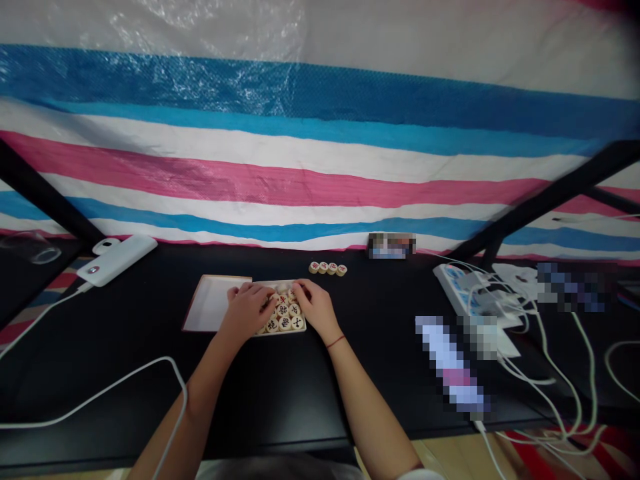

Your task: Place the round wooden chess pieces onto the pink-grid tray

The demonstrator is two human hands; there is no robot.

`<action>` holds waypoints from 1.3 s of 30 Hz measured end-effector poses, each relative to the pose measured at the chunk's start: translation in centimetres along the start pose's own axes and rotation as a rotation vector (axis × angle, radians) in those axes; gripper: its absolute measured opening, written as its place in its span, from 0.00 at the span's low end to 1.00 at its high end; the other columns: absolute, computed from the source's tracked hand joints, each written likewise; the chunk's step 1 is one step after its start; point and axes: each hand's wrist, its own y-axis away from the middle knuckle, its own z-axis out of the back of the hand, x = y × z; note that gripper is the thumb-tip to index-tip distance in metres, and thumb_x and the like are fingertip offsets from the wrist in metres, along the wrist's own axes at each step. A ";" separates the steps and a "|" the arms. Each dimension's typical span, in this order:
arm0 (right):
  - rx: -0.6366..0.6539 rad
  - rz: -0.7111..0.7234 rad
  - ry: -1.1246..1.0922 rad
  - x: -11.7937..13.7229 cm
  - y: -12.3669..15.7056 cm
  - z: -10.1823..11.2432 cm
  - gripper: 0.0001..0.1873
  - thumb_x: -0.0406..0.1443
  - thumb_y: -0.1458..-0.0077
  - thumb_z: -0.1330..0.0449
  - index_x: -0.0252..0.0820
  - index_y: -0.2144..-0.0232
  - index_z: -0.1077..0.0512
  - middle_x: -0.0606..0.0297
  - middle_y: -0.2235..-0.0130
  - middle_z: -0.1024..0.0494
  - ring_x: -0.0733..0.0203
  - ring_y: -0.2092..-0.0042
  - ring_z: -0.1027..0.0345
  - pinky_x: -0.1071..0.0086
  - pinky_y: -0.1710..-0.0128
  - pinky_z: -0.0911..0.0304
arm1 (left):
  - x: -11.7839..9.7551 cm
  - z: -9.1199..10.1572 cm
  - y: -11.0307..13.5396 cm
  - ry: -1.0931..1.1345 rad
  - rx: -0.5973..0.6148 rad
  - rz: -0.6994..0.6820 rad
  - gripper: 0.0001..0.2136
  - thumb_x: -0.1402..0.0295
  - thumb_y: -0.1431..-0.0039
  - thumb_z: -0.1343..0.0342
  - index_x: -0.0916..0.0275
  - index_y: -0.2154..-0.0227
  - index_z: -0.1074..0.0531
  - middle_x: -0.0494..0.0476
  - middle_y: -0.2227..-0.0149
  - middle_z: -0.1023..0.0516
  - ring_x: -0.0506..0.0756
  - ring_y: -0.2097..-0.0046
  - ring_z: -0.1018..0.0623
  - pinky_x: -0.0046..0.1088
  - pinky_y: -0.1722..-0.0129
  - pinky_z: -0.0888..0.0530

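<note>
Two hands rest at a shallow box (283, 333) of round chess pieces (285, 323) on the black desk (280, 393), its long axis seemingly left to right, the visible pieces face up; the left hand (249, 308) bends its fingers close together over them, the right hand (316, 305) curls at the far right corner, any pinch impossible to tell; pieces look light, hard, smooth, best gripped by their edges

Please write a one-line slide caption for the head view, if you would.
Left hand and right hand at an open box of Chinese chess pieces, four more pieces lined up beyond.
</note>
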 end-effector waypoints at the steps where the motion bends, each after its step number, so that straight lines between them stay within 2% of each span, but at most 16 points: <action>1: -0.002 0.001 0.001 0.0 0.0 0.0 0.16 0.43 0.38 0.49 0.42 0.61 0.25 0.63 0.66 0.22 0.60 0.67 0.31 0.69 0.63 0.36 | 0.0 0.0 0.0 0.012 -0.005 -0.009 0.08 0.64 0.40 0.48 0.55 0.62 0.24 0.55 0.56 0.20 0.61 0.52 0.26 0.45 0.49 0.42; 7: -0.002 0.014 0.005 -0.1 0.0 -0.1 0.15 0.42 0.38 0.49 0.42 0.61 0.25 0.63 0.66 0.22 0.61 0.67 0.31 0.70 0.63 0.36 | 0.1 0.0 -0.1 0.077 0.026 -0.064 0.09 0.65 0.40 0.47 0.53 0.59 0.26 0.54 0.55 0.21 0.57 0.53 0.24 0.41 0.48 0.43; 13: -0.168 0.134 0.098 0.8 0.2 0.1 0.13 0.38 0.38 0.49 0.41 0.63 0.25 0.60 0.65 0.23 0.57 0.63 0.33 0.65 0.58 0.38 | 0.1 -0.1 -0.2 0.110 0.014 -0.064 0.06 0.66 0.41 0.45 0.54 0.62 0.25 0.53 0.56 0.20 0.56 0.54 0.23 0.43 0.44 0.45; 17: -0.206 0.222 0.090 1.7 0.5 0.1 0.10 0.36 0.40 0.47 0.43 0.63 0.25 0.60 0.63 0.22 0.56 0.59 0.32 0.62 0.54 0.39 | 0.0 0.1 -0.4 0.187 -0.094 -0.060 0.05 0.68 0.43 0.43 0.56 0.63 0.25 0.54 0.58 0.20 0.57 0.54 0.23 0.46 0.42 0.44; 20: -0.149 0.292 0.094 2.3 0.8 0.0 0.11 0.37 0.44 0.42 0.44 0.58 0.26 0.60 0.58 0.22 0.54 0.54 0.32 0.61 0.52 0.39 | -0.5 0.0 -0.4 0.397 -0.196 -0.011 0.08 0.65 0.43 0.44 0.58 0.61 0.26 0.56 0.59 0.20 0.57 0.54 0.23 0.41 0.46 0.34; 24: -0.081 0.344 0.039 2.7 1.0 -0.3 0.16 0.38 0.44 0.40 0.45 0.53 0.28 0.59 0.56 0.22 0.55 0.53 0.31 0.61 0.53 0.38 | -1.5 -0.6 -0.2 0.783 -0.201 0.114 0.15 0.61 0.41 0.45 0.60 0.53 0.29 0.58 0.56 0.22 0.55 0.57 0.22 0.34 0.54 0.26; 27: -0.100 0.307 0.025 2.8 1.1 -0.5 0.15 0.39 0.43 0.41 0.45 0.53 0.28 0.59 0.57 0.22 0.55 0.56 0.30 0.61 0.54 0.37 | -1.8 -0.8 -0.2 0.843 -0.218 0.114 0.13 0.61 0.39 0.48 0.59 0.55 0.27 0.58 0.54 0.24 0.56 0.54 0.23 0.34 0.52 0.26; 30: -0.111 0.280 0.045 2.7 1.1 -0.4 0.12 0.40 0.42 0.42 0.45 0.57 0.26 0.59 0.59 0.21 0.56 0.58 0.29 0.62 0.56 0.37 | -1.8 -0.8 -0.3 0.796 -0.280 0.109 0.11 0.63 0.38 0.49 0.58 0.59 0.24 0.58 0.57 0.25 0.56 0.53 0.25 0.35 0.52 0.26; 33: -0.216 0.255 0.061 2.1 0.7 0.3 0.11 0.40 0.43 0.42 0.43 0.59 0.26 0.59 0.61 0.22 0.56 0.58 0.30 0.62 0.55 0.37 | -1.3 -0.9 -0.5 0.799 -0.325 0.166 0.11 0.62 0.39 0.48 0.59 0.61 0.24 0.58 0.58 0.26 0.55 0.55 0.24 0.35 0.54 0.26; 36: -0.369 0.109 0.095 0.6 0.0 1.5 0.10 0.39 0.45 0.43 0.41 0.62 0.26 0.58 0.62 0.24 0.57 0.62 0.32 0.64 0.59 0.36 | -0.8 -1.1 -0.7 0.886 -0.337 0.271 0.12 0.61 0.43 0.45 0.61 0.59 0.26 0.59 0.57 0.26 0.55 0.57 0.23 0.34 0.58 0.24; 39: -0.389 -0.051 0.166 -1.4 -0.4 2.3 0.13 0.40 0.47 0.44 0.38 0.64 0.26 0.58 0.65 0.24 0.58 0.68 0.34 0.65 0.64 0.37 | -0.7 -1.0 -0.7 0.947 -0.319 0.339 0.16 0.61 0.47 0.41 0.61 0.56 0.28 0.60 0.56 0.24 0.55 0.57 0.23 0.31 0.61 0.23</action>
